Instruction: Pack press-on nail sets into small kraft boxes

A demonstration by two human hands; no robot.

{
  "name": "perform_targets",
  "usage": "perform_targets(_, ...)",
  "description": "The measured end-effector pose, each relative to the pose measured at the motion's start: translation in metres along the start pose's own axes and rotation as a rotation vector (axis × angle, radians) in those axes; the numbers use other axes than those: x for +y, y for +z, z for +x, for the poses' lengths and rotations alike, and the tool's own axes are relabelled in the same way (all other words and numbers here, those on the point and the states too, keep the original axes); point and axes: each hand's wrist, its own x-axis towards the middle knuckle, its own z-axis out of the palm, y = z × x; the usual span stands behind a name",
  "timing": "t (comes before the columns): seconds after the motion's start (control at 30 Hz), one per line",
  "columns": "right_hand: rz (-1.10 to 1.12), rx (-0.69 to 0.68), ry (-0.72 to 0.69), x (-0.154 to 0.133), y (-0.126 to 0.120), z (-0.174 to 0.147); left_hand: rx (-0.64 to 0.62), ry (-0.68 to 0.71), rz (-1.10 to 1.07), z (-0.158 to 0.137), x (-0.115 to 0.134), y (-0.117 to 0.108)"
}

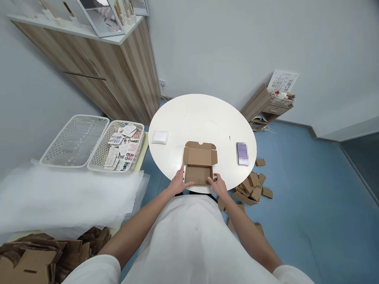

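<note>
An open brown cardboard mailer box [199, 174] lies at the near edge of the white round table [204, 118], its flapped lid raised away from me. My left hand [178, 182] grips the box's near left corner, fingers along the side wall and thumb across the front edge. At the near right corner, my right hand [218, 184] holds the wall with bent fingers and thumb. The inside of the box shows bare cardboard. Left of the box, a white packet [160, 137] rests on the table. A blurred purple stack [242, 154] sits to the right.
Left of the table stand a basket of small cards [121, 150] and another white basket [75, 140]. White sheets [71, 197] lie nearer me, above folded cardboard [32, 260]. Loose cardboard boxes [251, 187] cover some floor at right. A wooden cabinet [118, 75] stands behind left.
</note>
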Motion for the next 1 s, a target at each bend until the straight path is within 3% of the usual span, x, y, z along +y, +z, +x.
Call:
perform_targets(0.17,0.315,-0.15,0.051,0.003,-0.006,-0.009,0.031,-0.076,-0.168,0.001,0.0,0.012)
perform_targets(0.4,0.537,-0.163,0.008,0.003,-0.02,0.016,0.063,-0.114,-0.309,0.035,0.023,0.017)
perform_targets(0.67,0.618,-0.152,-0.041,0.013,-0.034,0.058,0.032,-0.079,-0.359,0.07,0.057,0.022)
perform_targets(1.0,0.61,-0.201,-0.096,0.011,-0.048,0.079,0.055,-0.071,-0.471,0.088,0.068,0.028)
